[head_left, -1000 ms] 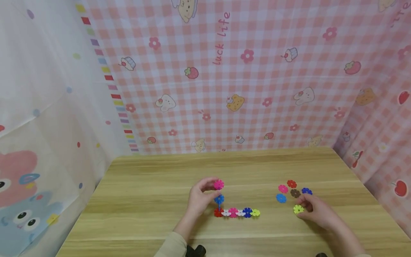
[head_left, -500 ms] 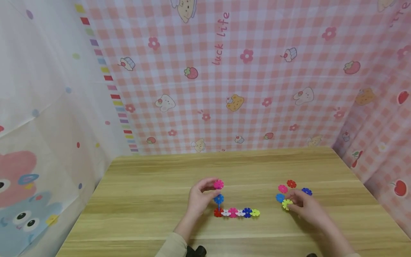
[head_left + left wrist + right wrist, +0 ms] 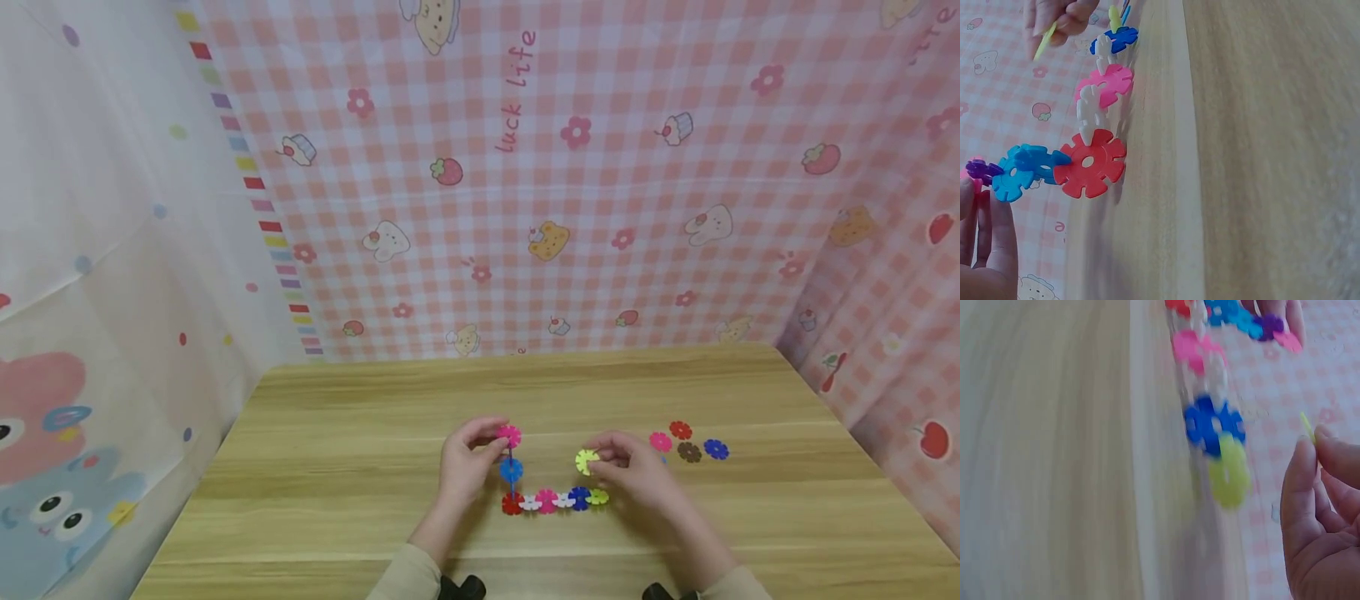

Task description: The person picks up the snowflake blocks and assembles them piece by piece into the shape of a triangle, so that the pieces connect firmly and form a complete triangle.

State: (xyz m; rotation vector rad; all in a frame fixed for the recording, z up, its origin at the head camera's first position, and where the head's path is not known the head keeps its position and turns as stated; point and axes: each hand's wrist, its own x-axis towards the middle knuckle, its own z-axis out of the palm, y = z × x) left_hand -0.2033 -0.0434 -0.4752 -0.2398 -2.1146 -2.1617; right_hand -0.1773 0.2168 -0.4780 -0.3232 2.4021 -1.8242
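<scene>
My left hand (image 3: pixel 468 462) pinches a pink snowflake disc (image 3: pixel 511 436) at the top of a linked upright column. Below it in that column come a purple disc (image 3: pixel 984 172) and light blue discs (image 3: pixel 1013 175), ending at a red disc (image 3: pixel 1094 164). From the red one a row runs right along the table: white, a pink disc (image 3: pixel 546 501), white, a dark blue disc (image 3: pixel 579 498), and a yellow disc (image 3: pixel 597 497) at the end. My right hand (image 3: pixel 637 471) pinches another yellow disc (image 3: pixel 585 462) between thumb and fingers, above and behind the row's right end.
Loose discs lie on the wooden table (image 3: pixel 337 467) to the right: a red disc (image 3: pixel 681 430), a pink disc (image 3: pixel 661 442), a brown disc (image 3: pixel 689 452) and a dark blue disc (image 3: pixel 716 449). A light blue one is mostly hidden by my right hand. A checked cloth (image 3: pixel 480 208) hangs behind.
My right hand has carried the yellow disc left from the loose discs toward the linked row, uncovering the brown disc. My left hand keeps its pinch on the pink disc, almost in place.
</scene>
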